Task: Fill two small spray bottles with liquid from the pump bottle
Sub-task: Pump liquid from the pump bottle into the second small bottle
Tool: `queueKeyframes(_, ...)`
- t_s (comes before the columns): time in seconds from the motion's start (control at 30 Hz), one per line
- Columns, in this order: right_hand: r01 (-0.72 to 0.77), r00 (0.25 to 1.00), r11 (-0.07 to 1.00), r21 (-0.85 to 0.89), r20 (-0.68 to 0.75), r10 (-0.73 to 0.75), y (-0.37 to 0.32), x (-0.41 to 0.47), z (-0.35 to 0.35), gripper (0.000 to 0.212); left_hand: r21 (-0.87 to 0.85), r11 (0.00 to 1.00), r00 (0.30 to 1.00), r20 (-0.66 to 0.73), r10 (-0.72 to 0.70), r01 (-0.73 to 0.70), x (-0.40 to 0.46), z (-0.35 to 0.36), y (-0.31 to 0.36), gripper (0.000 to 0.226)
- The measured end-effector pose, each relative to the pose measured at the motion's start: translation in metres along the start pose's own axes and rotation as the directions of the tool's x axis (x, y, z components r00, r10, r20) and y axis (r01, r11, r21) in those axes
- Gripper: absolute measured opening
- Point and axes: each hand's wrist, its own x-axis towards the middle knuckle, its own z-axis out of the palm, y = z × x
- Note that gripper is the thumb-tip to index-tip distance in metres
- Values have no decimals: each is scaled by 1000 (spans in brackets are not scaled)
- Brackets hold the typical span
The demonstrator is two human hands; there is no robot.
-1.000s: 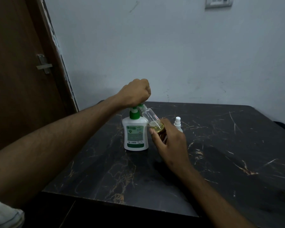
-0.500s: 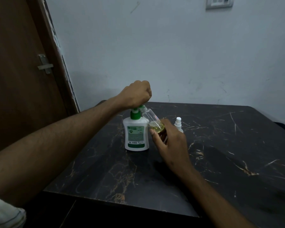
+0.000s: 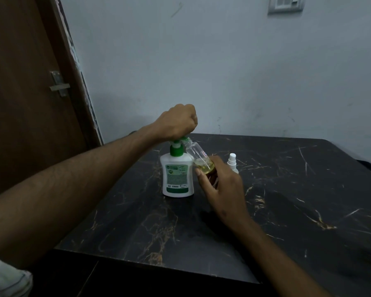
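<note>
Little has moved: left hand (image 3: 177,123) fisted on pump bottle (image 3: 177,174); right hand (image 3: 221,185) grips tilted clear spray bottle (image 3: 198,156), light, likely slippery; hold low.

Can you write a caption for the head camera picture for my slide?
Left hand presses the pump bottle while right hand tilts a clear spray bottle under its nozzle.

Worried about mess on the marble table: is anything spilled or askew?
No spill shows. The clear spray bottle in the right hand is tilted on purpose, mouth at the pump bottle spout, partly filled.
</note>
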Motion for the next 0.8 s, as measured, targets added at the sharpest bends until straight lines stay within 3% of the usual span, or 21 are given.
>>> queueKeyframes(0.8, 21, 1000, 1000, 9, -16, -20, -2, 0, -3, 21, 21, 999, 999, 18, 31, -31, 4, 1, 1, 30)
